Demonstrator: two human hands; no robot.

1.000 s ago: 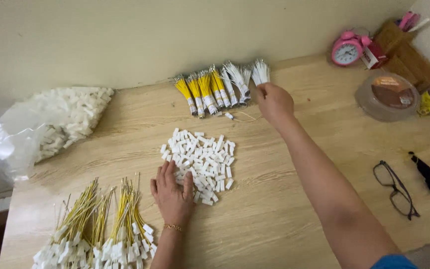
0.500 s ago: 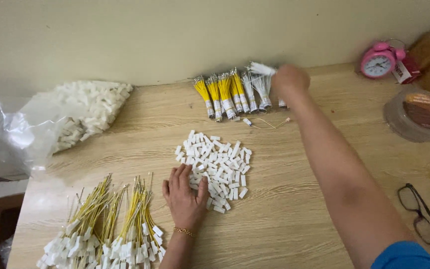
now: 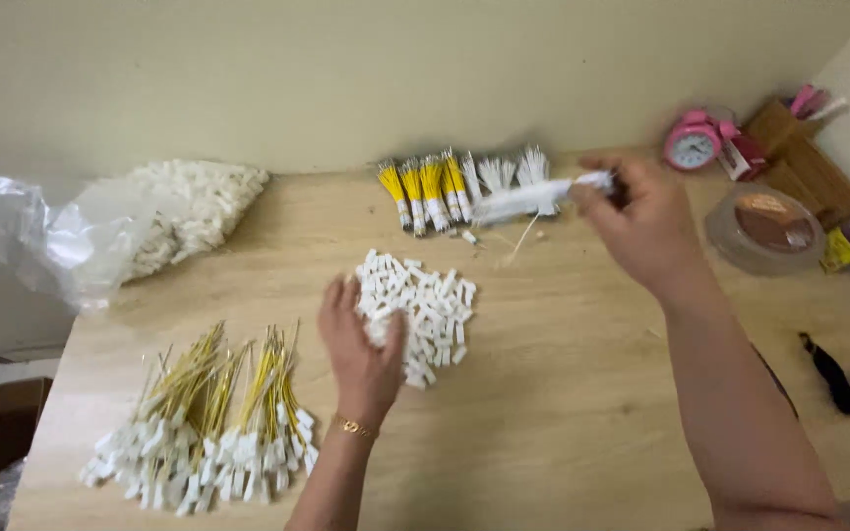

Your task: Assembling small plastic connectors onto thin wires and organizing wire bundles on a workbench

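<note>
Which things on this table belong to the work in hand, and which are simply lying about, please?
In use: white wire bundle in right hand; white connector pile under left hand; yellow wire bundles.
Lying about: pink alarm clock; tape roll; black tie.

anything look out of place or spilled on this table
Nothing is damaged. One small white piece lies loose by the row of bundles, apart from the white pile under the left hand. The right hand holds a white bundle.

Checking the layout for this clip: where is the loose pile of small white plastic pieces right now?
In the head view, the pile of white pieces lies mid-table, under the left hand's fingertips, nearer than the yellow and white bundles by the wall.
</note>
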